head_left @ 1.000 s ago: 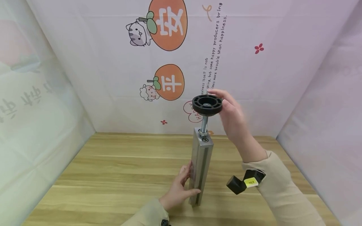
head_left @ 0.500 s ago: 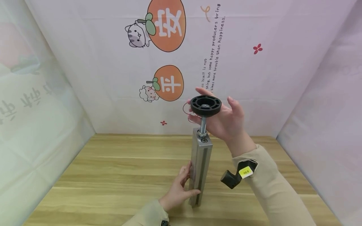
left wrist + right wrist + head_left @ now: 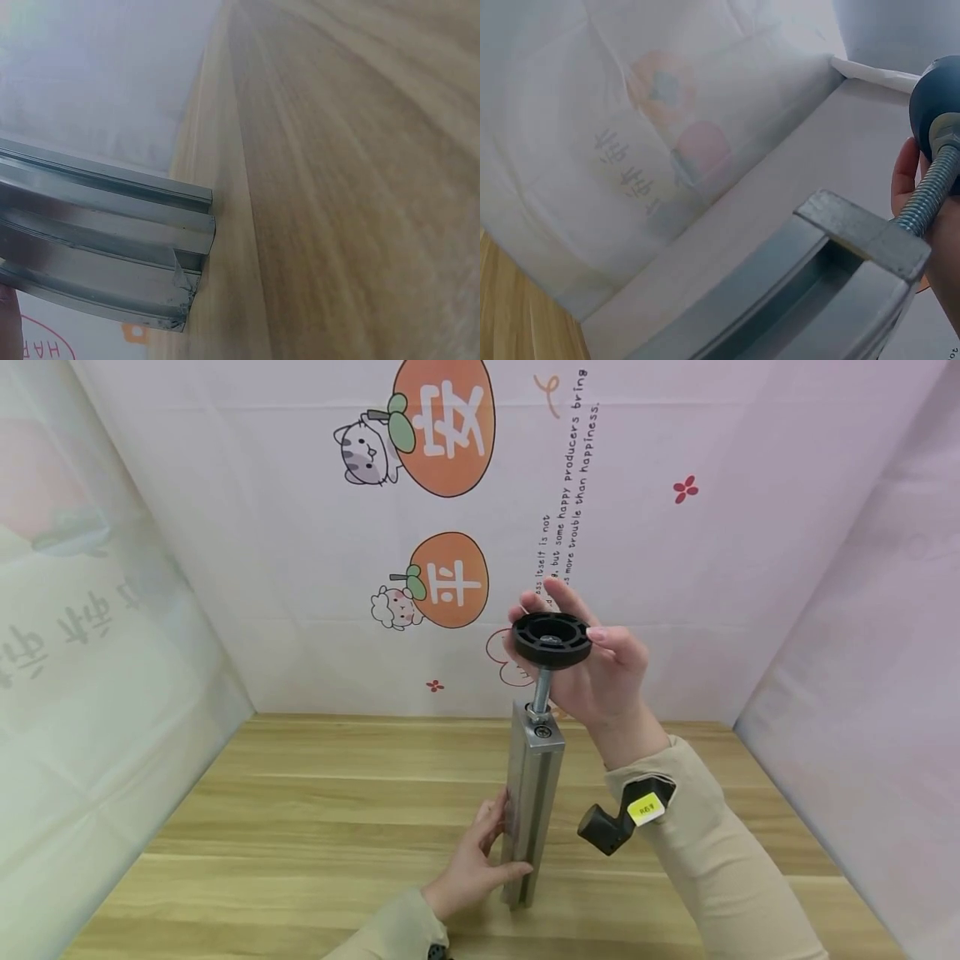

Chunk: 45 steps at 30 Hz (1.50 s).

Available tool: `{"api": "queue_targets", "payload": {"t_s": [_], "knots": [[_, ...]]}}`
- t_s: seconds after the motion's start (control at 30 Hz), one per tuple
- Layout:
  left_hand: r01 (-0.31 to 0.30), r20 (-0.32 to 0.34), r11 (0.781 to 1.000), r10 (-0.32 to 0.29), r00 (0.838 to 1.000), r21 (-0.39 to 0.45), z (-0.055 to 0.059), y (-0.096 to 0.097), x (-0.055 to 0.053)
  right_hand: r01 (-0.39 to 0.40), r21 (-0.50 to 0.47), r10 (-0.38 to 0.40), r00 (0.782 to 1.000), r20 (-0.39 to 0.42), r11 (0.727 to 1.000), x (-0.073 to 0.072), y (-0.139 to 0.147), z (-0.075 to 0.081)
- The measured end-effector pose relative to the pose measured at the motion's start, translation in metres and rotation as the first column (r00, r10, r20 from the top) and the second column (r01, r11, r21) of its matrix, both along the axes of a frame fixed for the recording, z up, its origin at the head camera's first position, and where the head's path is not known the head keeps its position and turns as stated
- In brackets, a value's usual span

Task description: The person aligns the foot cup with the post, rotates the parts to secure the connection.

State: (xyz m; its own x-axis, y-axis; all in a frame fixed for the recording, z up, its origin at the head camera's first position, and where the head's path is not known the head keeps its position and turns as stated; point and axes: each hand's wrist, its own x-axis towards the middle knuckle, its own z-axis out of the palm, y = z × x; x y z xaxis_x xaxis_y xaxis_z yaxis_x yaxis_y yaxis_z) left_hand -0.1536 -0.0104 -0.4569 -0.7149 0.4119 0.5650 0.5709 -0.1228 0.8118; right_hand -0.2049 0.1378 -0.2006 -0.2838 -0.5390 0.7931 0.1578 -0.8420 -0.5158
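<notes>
An aluminium profile (image 3: pixel 531 810) stands upright on the wooden table (image 3: pixel 337 827), a little tilted in the head view. My left hand (image 3: pixel 468 868) grips it low down, thumb across the front face. From its top end plate (image 3: pixel 862 236) rises a threaded rod (image 3: pixel 542 689) with a nut, carrying a round black levelling foot (image 3: pixel 553 656). My right hand (image 3: pixel 603 685) holds that foot by its rim, thumb at the right edge and fingers round the far side, partly hidden. In the left wrist view the grooved lower end of the profile (image 3: pixel 105 240) meets the table.
White printed cloth forms the back wall (image 3: pixel 600 560), with a left wall (image 3: pixel 112 635) and right wall (image 3: pixel 855 643) round the table. A black camera mount (image 3: pixel 622 818) juts out from the right sleeve.
My right hand has come round behind the levelling foot, its fingers spread half a second ago and now curved round the rim with the thumb against it. The left hand and profile stay put.
</notes>
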Motion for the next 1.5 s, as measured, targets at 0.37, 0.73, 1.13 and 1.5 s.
{"api": "queue_targets", "payload": {"t_s": [0.37,0.73,1.13,1.5], "knots": [[0.003,-0.043,1.0,-0.003,0.999,0.001,0.0,0.0,-0.002,0.037,-0.006,-0.036,0.996,0.081,0.999,0.0,-0.002,-0.004],[0.013,-0.011,1.0,-0.013,1.0,-0.013,-0.001,0.0,0.0,0.33,0.057,-0.328,0.944,-0.03,0.942,0.006,0.002,-0.005],[0.012,0.018,1.0,-0.011,1.0,-0.017,-0.001,0.0,0.001,0.527,-0.001,-0.524,0.843,-0.123,0.85,0.008,0.002,-0.006],[0.027,0.121,0.999,-0.024,0.992,-0.023,0.004,-0.001,0.005,0.713,-0.076,-0.714,0.681,-0.162,0.697,0.014,-0.001,-0.006]]}}
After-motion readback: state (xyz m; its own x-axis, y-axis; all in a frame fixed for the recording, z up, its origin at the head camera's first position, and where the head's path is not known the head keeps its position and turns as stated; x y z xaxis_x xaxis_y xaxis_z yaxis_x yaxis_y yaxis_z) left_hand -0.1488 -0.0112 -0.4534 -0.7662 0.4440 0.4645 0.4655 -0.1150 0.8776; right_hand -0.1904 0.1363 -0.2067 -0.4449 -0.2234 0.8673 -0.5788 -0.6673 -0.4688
